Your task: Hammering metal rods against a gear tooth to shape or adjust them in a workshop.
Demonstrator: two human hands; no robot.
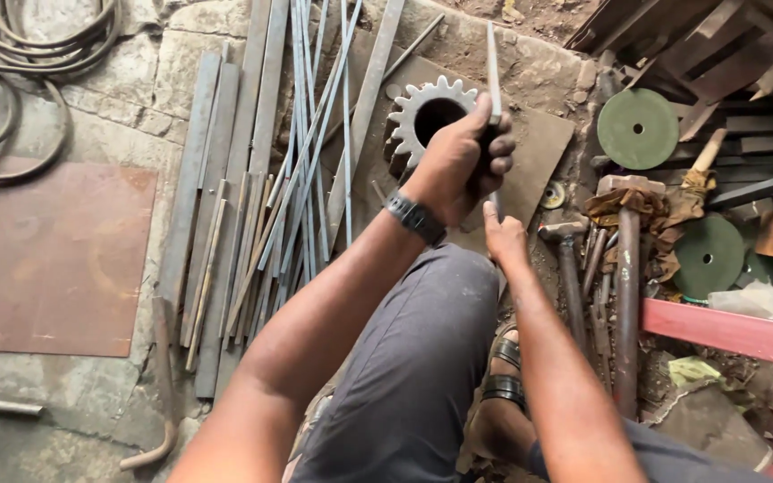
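l hand (460, 156) fisted round a thin flat steel strip (492, 72), held upright over the floor, just in front of a toothed gear (431, 112). r hand (505, 237) lower on the same strip, fingers curled & pinching its bottom end near the knee. looks like the strip is being gripped at 2 pts, prob to bend or straighten it; next move would need both grips firm & steady force. hammers (624, 268) & green grinding discs (637, 128) lie to the right, steel bars (261, 170) to the left.
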